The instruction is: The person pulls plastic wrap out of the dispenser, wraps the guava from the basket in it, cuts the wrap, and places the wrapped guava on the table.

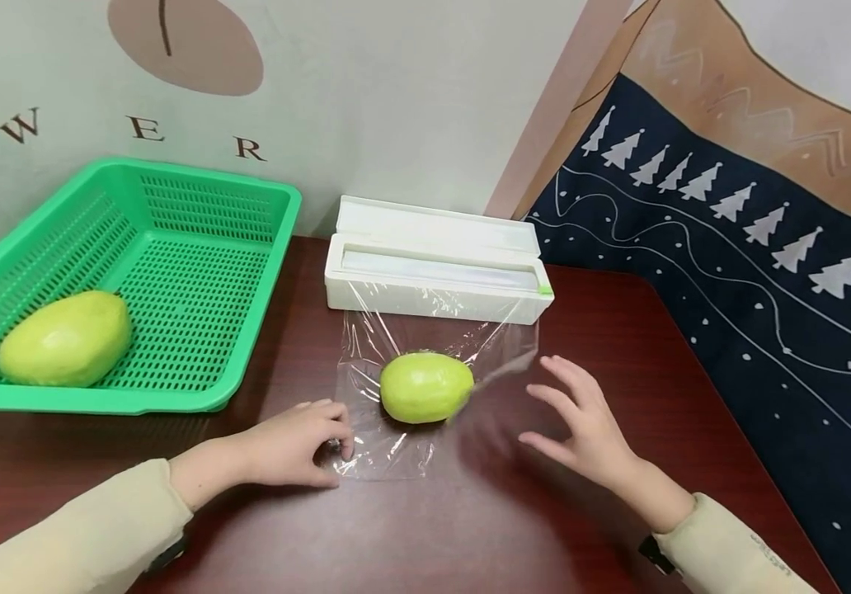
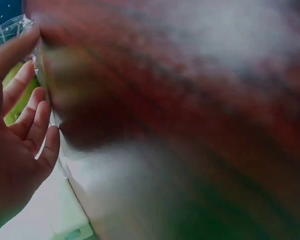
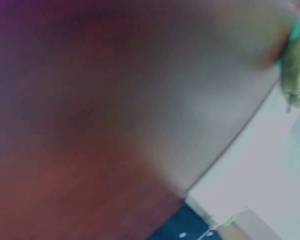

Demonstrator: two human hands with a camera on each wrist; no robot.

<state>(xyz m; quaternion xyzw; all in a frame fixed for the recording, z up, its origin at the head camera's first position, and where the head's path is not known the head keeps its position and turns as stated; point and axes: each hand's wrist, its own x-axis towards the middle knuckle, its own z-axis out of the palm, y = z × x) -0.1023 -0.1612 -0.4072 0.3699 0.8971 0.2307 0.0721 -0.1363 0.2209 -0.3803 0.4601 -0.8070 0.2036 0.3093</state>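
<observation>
A yellow-green fruit shaped like a mango lies on a sheet of clear cling film on the table. The film runs forward to a white cling film box whose lid stands raised. At the film's near left edge is my left hand, fingers loosely bent and thumb apart from them. In the left wrist view, that hand's fingers spread in front of the fruit. My right hand hovers to the right of the fruit, fingers spread, with nothing held.
Over on the left, a green plastic basket holds another yellow-green fruit. A pale wall rises behind the box. Dark blue cloth with white trees borders the reddish-brown table on the right.
</observation>
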